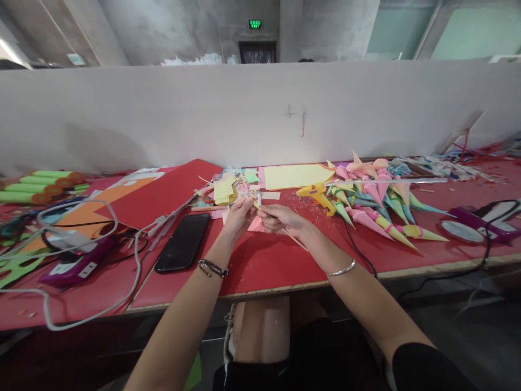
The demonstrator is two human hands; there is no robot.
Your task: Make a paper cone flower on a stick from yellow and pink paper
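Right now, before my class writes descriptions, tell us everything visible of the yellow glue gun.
The yellow glue gun, plastic by its look, lies on the red tabletop, beyond and right of the right hand. Its front end points left; its handle slants toward the near edge and the right. From the rear, a long, clear glue stick runs rightward over the pile of paper cones. It is unheld; whether the paper cones touch it is unclear.

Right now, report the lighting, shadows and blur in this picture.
Head view: a faint shadow lies on the pale partition, left of centre; head view: the exit sign glows green; head view: the small yellow piece between left hand and right hand is too soft for fine detail.
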